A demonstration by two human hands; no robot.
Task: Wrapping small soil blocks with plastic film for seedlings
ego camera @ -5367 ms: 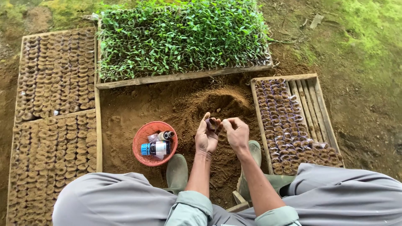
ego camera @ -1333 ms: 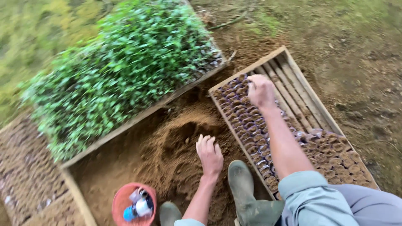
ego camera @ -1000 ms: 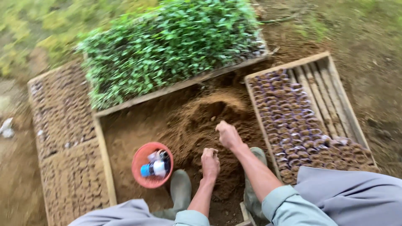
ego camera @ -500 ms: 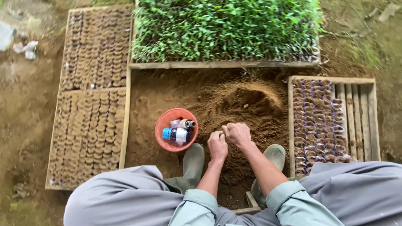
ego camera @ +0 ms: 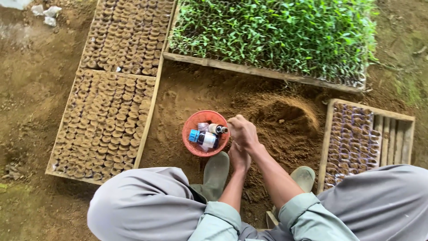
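two hands meet just above the loose soil, between a pair of green rubber boots (ego camera: 217, 172). the left hand (ego camera: 240, 157) sits lower, mostly hidden under the right hand (ego camera: 243, 132), whose fingers are curled into a loose fist; something small may be pinched between them, but i cannot tell what, nor how far the left fingers are closed. both hover right beside the red basket (ego camera: 191, 134), which holds a few small bottles (ego camera: 206, 137), one with a blue cap.

risk nearest first: the right knuckles are almost touching the basket rim, so a careless sweep could tip it and spill the bottles into the dirt. the soil mound (ego camera: 285, 120) just beyond the hands is soft and hollowed; whatever the hands hold could drop in and be lost or get buried.

to the right, the wooden tray (ego camera: 397, 134) is only partly filled with small dark pots, and a knee or sleeve brushing it could knock rows over. on the left, the filled soil pots (ego camera: 107, 120) stand tightly packed, so a bump would topple several. farthest away, the seedling bed (ego camera: 276, 35) is dense and tender, easy to crush if leaned upon.
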